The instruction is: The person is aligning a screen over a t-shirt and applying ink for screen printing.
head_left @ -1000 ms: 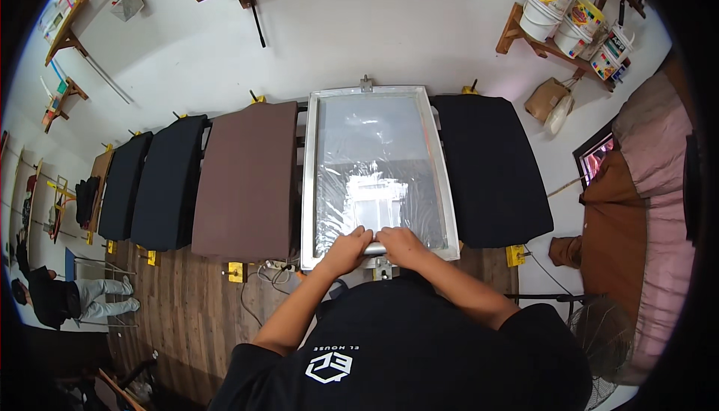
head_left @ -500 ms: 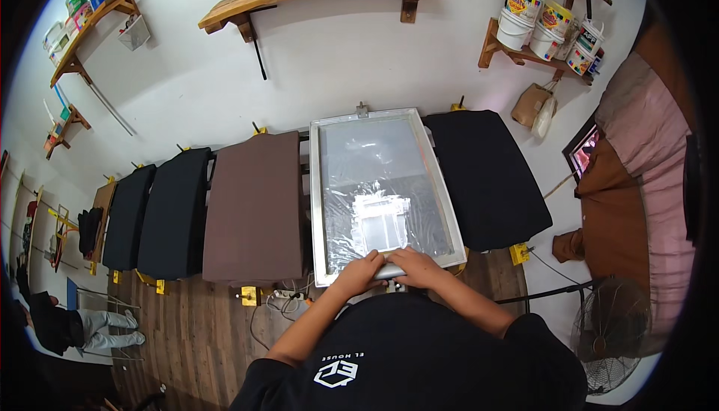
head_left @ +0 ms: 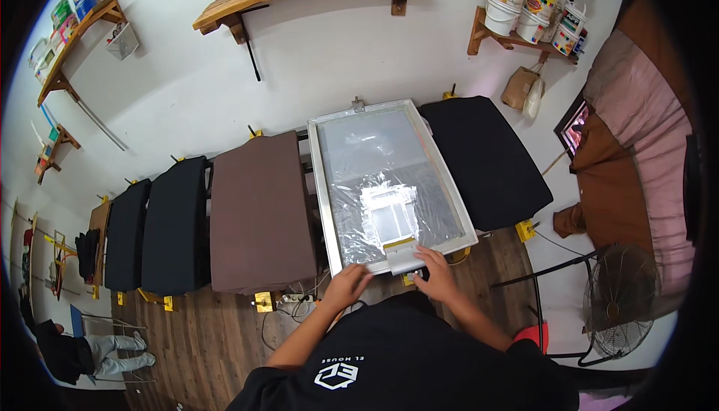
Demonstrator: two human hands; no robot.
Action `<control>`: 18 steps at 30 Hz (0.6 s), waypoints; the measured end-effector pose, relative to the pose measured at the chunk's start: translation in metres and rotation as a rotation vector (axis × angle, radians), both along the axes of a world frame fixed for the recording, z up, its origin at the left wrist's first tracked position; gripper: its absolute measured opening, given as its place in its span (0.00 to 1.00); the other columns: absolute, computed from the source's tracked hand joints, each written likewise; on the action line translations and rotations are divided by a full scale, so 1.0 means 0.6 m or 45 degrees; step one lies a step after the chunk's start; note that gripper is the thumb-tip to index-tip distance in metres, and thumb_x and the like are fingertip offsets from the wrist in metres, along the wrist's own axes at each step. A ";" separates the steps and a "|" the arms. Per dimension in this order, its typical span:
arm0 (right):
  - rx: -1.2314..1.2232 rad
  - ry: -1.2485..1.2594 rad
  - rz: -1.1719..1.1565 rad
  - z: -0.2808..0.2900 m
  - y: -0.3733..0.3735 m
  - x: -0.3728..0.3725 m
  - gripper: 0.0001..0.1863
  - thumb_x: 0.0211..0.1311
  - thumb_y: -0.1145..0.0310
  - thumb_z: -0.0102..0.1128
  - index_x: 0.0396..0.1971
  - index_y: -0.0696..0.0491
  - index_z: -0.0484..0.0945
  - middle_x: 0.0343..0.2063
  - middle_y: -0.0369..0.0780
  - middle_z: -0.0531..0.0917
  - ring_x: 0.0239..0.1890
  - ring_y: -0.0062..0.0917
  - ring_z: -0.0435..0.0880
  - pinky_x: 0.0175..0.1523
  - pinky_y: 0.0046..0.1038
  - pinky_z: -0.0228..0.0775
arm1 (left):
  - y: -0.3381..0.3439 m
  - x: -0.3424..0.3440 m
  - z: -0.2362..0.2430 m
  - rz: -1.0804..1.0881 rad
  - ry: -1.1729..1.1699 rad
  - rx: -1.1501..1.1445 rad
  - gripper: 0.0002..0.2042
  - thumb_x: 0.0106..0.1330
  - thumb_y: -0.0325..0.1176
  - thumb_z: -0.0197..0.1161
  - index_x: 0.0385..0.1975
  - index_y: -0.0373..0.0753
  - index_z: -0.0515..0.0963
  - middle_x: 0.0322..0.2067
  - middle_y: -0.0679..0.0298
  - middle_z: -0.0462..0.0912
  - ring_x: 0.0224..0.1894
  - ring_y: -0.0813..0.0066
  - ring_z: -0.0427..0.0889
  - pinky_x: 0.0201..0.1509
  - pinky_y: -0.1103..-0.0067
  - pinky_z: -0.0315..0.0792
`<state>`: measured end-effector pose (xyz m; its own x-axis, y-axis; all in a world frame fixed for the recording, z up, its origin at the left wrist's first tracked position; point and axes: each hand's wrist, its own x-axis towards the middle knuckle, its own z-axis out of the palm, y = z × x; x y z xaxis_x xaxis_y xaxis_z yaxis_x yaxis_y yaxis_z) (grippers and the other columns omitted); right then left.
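Note:
A large silk-screen frame (head_left: 320,194) with a pale metal rim and glossy mesh lies over the row of pallets in front of me. Near its close end rests a grey-handled squeegee (head_left: 405,261) with a yellowish blade edge. My right hand (head_left: 436,276) is closed about the right end of that handle, its thumb and fingers apart around it. At the near left corner, my left hand (head_left: 348,285) has its fingers over the rim and its thumb on the near side. The undersides of both hands are hidden.
A black-covered pallet (head_left: 490,164) stands right of the frame, a brown-covered one (head_left: 262,212) left, with black ones (head_left: 176,224) beyond. Shelves with paint buckets (head_left: 509,2) hang on the wall. A fan (head_left: 622,298) stands at right; a person (head_left: 82,351) is at far left.
My hands have moved apart; the left has left the squeegee for the frame's near left corner. The squeegee now shows in my right hand. The whole view has shifted slightly.

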<state>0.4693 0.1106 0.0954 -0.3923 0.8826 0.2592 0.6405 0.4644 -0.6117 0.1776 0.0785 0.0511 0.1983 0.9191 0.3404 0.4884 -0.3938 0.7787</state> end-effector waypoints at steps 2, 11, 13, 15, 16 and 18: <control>0.049 0.047 -0.148 -0.012 -0.031 0.002 0.24 0.55 0.70 0.70 0.53 0.58 0.78 0.59 0.48 0.78 0.61 0.45 0.75 0.67 0.40 0.66 | -0.028 -0.030 -0.010 0.114 -0.009 -0.003 0.11 0.71 0.38 0.66 0.35 0.34 0.80 0.33 0.54 0.83 0.33 0.50 0.84 0.39 0.67 0.78; -0.287 0.743 -0.774 -0.110 -0.027 0.026 0.16 0.66 0.67 0.68 0.48 0.57 0.75 0.39 0.40 0.81 0.36 0.24 0.79 0.44 0.27 0.74 | -0.077 -0.105 -0.122 0.620 -0.230 -0.443 0.22 0.73 0.45 0.64 0.21 0.33 0.76 0.18 0.55 0.77 0.20 0.66 0.77 0.28 0.69 0.70; -0.277 0.810 -0.831 -0.119 -0.013 0.040 0.15 0.72 0.64 0.64 0.48 0.58 0.75 0.38 0.37 0.81 0.35 0.19 0.78 0.44 0.24 0.73 | -0.058 -0.094 -0.136 0.678 -0.295 -0.661 0.22 0.73 0.49 0.64 0.26 0.34 0.78 0.22 0.60 0.80 0.25 0.75 0.78 0.32 0.74 0.73; -0.245 0.730 -0.843 -0.110 0.009 0.030 0.15 0.70 0.64 0.65 0.48 0.58 0.75 0.40 0.38 0.81 0.38 0.21 0.78 0.47 0.25 0.73 | -0.042 -0.105 -0.202 0.728 -0.495 -0.757 0.22 0.73 0.51 0.65 0.31 0.33 0.79 0.25 0.63 0.81 0.28 0.77 0.78 0.34 0.76 0.74; -0.204 0.650 -0.882 -0.106 0.021 0.027 0.16 0.69 0.63 0.66 0.49 0.57 0.75 0.41 0.40 0.81 0.41 0.23 0.79 0.49 0.26 0.73 | -0.040 -0.108 -0.225 0.747 -0.693 -0.854 0.23 0.72 0.52 0.65 0.36 0.33 0.80 0.29 0.65 0.83 0.32 0.78 0.79 0.36 0.78 0.75; -0.046 0.381 -0.999 -0.100 0.027 0.062 0.18 0.68 0.63 0.67 0.49 0.57 0.75 0.44 0.42 0.80 0.45 0.28 0.79 0.54 0.31 0.71 | -0.012 -0.073 -0.168 0.617 -0.726 -1.029 0.22 0.74 0.51 0.63 0.45 0.33 0.78 0.37 0.64 0.83 0.36 0.78 0.80 0.40 0.79 0.77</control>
